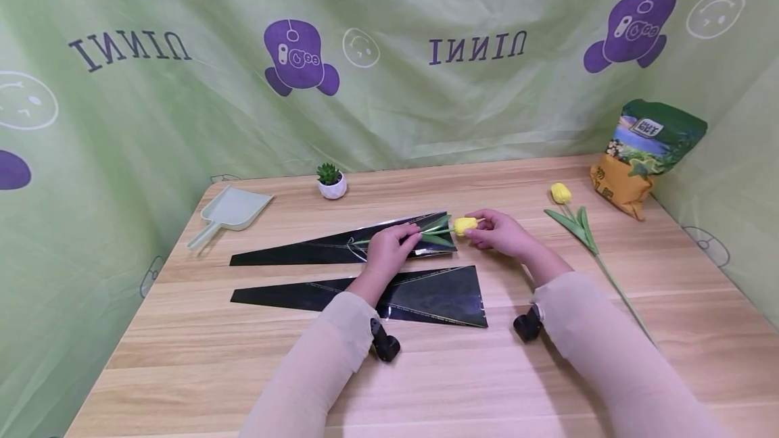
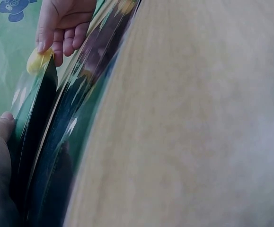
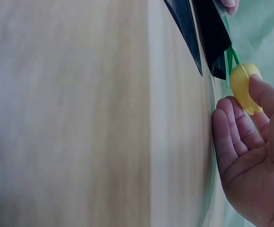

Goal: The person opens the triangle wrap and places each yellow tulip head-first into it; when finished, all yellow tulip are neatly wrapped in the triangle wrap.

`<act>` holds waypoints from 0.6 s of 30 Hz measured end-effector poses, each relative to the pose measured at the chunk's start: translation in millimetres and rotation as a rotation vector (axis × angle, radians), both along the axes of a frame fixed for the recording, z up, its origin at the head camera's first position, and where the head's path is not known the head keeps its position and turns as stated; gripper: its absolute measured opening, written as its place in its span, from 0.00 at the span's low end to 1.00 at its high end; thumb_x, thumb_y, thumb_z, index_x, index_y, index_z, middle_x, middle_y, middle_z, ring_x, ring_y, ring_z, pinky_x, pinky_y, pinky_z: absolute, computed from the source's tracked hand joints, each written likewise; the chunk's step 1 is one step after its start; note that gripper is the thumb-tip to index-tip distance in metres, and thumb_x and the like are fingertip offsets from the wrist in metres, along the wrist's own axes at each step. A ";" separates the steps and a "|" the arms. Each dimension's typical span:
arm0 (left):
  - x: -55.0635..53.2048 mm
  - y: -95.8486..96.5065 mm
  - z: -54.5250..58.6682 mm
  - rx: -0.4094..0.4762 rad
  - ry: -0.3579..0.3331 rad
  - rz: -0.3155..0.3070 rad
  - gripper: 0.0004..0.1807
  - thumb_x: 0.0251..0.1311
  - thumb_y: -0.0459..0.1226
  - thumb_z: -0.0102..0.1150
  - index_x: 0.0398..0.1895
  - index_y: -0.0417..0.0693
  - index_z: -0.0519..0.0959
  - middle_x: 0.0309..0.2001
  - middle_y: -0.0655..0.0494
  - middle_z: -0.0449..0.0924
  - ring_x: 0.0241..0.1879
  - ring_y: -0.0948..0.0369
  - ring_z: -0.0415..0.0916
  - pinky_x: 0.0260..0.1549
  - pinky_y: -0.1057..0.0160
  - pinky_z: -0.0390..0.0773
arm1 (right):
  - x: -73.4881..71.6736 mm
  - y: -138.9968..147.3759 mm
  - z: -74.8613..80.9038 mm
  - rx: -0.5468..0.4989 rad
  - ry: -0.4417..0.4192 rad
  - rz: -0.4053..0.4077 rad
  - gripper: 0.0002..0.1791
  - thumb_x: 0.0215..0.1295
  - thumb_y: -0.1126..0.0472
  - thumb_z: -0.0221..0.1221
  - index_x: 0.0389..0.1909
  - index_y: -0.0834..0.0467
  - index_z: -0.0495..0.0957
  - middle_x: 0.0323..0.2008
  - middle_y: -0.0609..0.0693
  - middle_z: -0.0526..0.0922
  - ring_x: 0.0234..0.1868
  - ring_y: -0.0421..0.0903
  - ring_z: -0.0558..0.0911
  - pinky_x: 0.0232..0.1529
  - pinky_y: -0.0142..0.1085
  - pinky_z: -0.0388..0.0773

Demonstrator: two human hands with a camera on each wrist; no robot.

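Observation:
A yellow tulip (image 1: 465, 226) lies with its stem and leaves in the far black flower sleeve (image 1: 292, 250), its bloom just past the wide open end. My right hand (image 1: 496, 230) pinches the bloom between thumb and fingers, and the right wrist view shows the thumb on the yellow petals (image 3: 243, 85). My left hand (image 1: 389, 245) grips the sleeve near its wide end; in the left wrist view the thumb (image 2: 2, 125) presses its clear side. Nearer to me, a second black sleeve (image 1: 435, 295) lies flat, partly under the left wrist.
Another yellow tulip (image 1: 560, 193) lies on the right of the wooden table (image 1: 438, 377). A green-and-orange printed bag (image 1: 645, 154) stands at the back right corner. A small potted succulent (image 1: 331, 184) is at the back, and a pale dustpan (image 1: 234, 209) lies at the left.

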State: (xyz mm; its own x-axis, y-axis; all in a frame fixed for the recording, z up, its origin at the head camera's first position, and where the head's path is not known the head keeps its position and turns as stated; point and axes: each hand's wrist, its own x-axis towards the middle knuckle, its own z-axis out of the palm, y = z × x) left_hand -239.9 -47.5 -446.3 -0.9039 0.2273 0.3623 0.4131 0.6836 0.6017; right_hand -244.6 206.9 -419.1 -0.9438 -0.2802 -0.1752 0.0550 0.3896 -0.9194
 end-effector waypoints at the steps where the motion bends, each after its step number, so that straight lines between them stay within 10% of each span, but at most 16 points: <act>1: 0.0 0.3 0.2 0.002 -0.001 0.001 0.12 0.63 0.43 0.63 0.46 0.50 0.87 0.50 0.55 0.86 0.54 0.58 0.82 0.57 0.58 0.79 | -0.3 -1.2 -0.4 0.001 0.004 0.003 0.29 0.70 0.62 0.58 0.67 0.69 0.63 0.45 0.59 0.80 0.36 0.38 0.83 0.41 0.28 0.83; 18: 0.1 1.4 1.1 0.025 -0.034 -0.001 0.12 0.63 0.43 0.63 0.46 0.50 0.87 0.50 0.55 0.86 0.54 0.58 0.82 0.57 0.58 0.78 | -9.2 -14.9 -4.2 0.102 0.032 0.018 0.26 0.65 0.61 0.62 0.61 0.69 0.71 0.41 0.55 0.77 0.34 0.42 0.77 0.35 0.29 0.80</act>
